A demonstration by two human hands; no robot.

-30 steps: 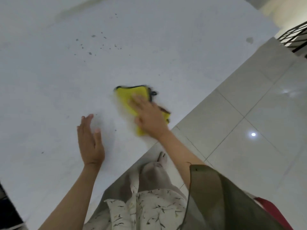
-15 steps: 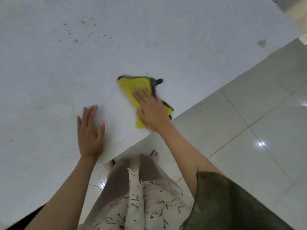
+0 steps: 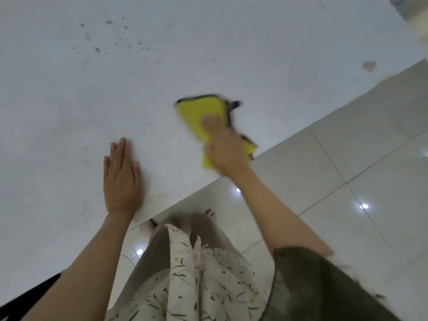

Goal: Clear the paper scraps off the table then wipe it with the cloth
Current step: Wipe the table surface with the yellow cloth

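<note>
A yellow cloth (image 3: 199,113) with a dark border lies on the white table (image 3: 254,54) close to its near edge. My right hand (image 3: 223,147) presses flat on the cloth with straight fingers, blurred by motion. My left hand (image 3: 121,179) rests palm down on the bare tabletop to the left of the cloth, fingers straight and together. No paper scraps show on the table.
Several small dark specks (image 3: 108,38) dot the far left of the table, and a grey smudge (image 3: 369,65) sits near its right edge. The table's near edge runs diagonally over a glossy tiled floor (image 3: 347,170). A dark object (image 3: 27,297) shows at the lower left.
My right hand has slid the cloth a short way to the right along the near edge. My left hand has stayed planted on the table.
</note>
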